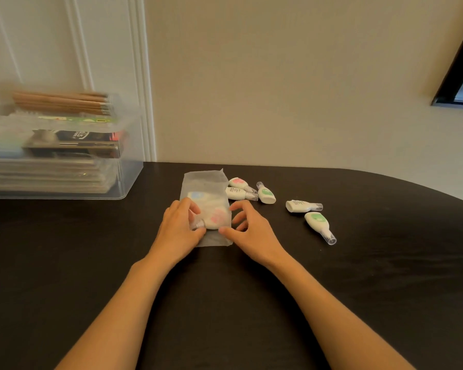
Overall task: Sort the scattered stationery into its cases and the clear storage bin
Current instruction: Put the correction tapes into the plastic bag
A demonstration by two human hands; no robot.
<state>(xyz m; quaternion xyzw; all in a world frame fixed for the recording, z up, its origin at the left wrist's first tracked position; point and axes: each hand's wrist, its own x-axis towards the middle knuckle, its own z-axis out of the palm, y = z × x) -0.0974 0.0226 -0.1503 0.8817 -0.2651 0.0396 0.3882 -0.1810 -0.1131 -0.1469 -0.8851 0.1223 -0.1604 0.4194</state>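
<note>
A frosted plastic pouch (205, 182) lies flat in the middle of the black table (358, 263). Inside it show a blue-labelled correction tape (197, 195) and a pink-labelled correction tape (215, 218). My left hand (178, 231) grips the pink tape's clear-capped end at the pouch's near left side. My right hand (247, 231) pinches the pouch's near right edge, thumb on the pouch and fingers curled beside it. Several loose correction tapes lie to the right, among them a pink one (238, 182), a green one (266, 194) and another green one (318, 222).
A clear storage bin (130, 180) stands at the table's back left against the wall, stacked with flat packs, with a bundle of wooden pencils (62, 102) on top. The table's right edge curves away. A dark window frame (457, 84) sits at the upper right.
</note>
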